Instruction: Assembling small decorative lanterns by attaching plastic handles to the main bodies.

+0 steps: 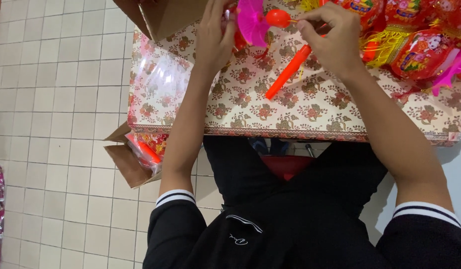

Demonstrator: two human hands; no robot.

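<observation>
Head view, the only one. The person is sitting at a table (295, 117) covered in a floral cloth, both forearms reaching forward over it.

Left hand (214, 40) is curled closed around a small toy assembly; the exact finger contact is hidden behind the hand. A magenta fan-shaped piece (253, 22) is sticking out just to the right of that hand, touching it.

Right hand (332, 35) is pinching a thin stem between thumb and forefinger, other fingers folded in. At the stem's end, just to the left of the fingertips, an orange-red ball (278, 18) is sitting between the two hands, touching or nearly touching the magenta piece; cannot tell which.

Key relation: an orange stick (288, 71) is lying free on the cloth, just below and to the left of the right hand, passing under it. Its long axis is running diagonally, near end toward the person's left, far end up toward the right wrist. The right hand is the nearer one; the left is clearly further off to the side.

Further right of the right hand, a pile of red lantern toys with yellow tassels (414, 42) is crowding the table. A cardboard box (166, 17) is sitting beyond the left hand; another open box (133, 159) is on the tiled floor below the left forearm.
</observation>
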